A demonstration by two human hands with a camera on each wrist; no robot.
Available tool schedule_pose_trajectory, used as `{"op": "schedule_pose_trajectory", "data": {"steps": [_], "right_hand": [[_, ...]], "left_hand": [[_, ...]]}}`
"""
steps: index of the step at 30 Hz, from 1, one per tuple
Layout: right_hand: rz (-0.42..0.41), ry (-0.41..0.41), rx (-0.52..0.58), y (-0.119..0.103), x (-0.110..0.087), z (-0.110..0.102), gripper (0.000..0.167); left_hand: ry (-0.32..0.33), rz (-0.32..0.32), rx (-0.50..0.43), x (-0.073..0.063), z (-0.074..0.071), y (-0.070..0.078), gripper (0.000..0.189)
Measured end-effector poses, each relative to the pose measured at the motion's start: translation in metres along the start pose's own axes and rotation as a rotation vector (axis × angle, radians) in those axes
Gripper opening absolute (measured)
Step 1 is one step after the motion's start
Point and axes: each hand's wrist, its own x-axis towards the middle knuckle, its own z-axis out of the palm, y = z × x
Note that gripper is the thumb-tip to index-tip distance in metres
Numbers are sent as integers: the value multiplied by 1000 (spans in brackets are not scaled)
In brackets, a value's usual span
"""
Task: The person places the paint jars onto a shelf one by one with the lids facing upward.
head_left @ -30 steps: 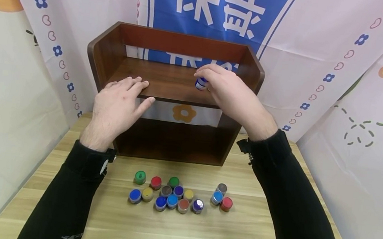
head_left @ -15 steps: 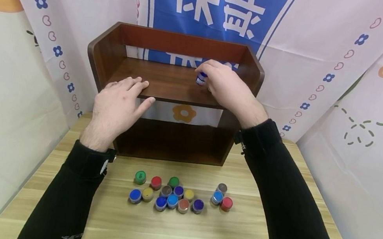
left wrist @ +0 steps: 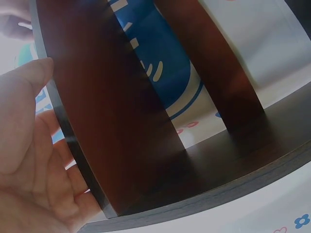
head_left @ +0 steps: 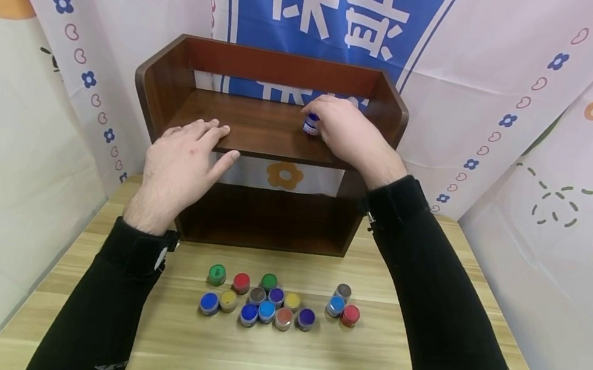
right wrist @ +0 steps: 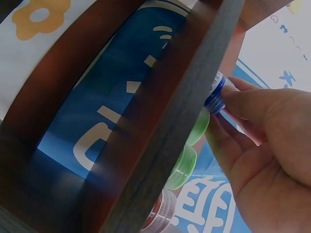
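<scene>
A small jar with a blue lid and pale label [head_left: 311,124] is at the upper board of the dark brown shelf unit [head_left: 259,123]. My right hand [head_left: 349,133] pinches it between thumb and fingers; the right wrist view shows the blue lid [right wrist: 215,103] at the fingertips. Past the board's edge there, two green jars [right wrist: 182,166] and a reddish jar [right wrist: 161,213] show, hidden behind the hand in the head view. My left hand [head_left: 180,165] rests on the left front of the upper board, fingers extended on top, thumb by the front edge [left wrist: 73,141].
Several small jars with coloured lids [head_left: 267,311] stand grouped on the wooden table [head_left: 232,361] before the shelf unit. A trio, including a red-lidded jar [head_left: 350,316], stands apart to the right. Printed cloth [head_left: 508,62] hangs behind and at both sides.
My right forearm has shifted left and forward. The right hand has turned slightly, and the blue-lidded jar in it has tilted upright and lowered a little. The left hand has stayed still.
</scene>
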Motion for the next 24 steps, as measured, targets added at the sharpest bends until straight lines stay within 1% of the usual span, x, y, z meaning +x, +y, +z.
{"op": "schedule_pose_trajectory", "data": {"steps": [8, 13, 18, 24], "right_hand": [[6, -44, -27, 0, 4, 6, 41], [20, -55, -37, -1, 4, 8, 42], [13, -41, -54, -2, 1, 6, 42], [-11, -6, -46, -6, -8, 0, 42]], "left_hand": [[7, 2, -11, 0, 0, -1, 73], [5, -1, -8, 0, 0, 0, 73], [6, -1, -10, 0, 0, 0, 73], [5, -3, -12, -1, 0, 0, 73]]}}
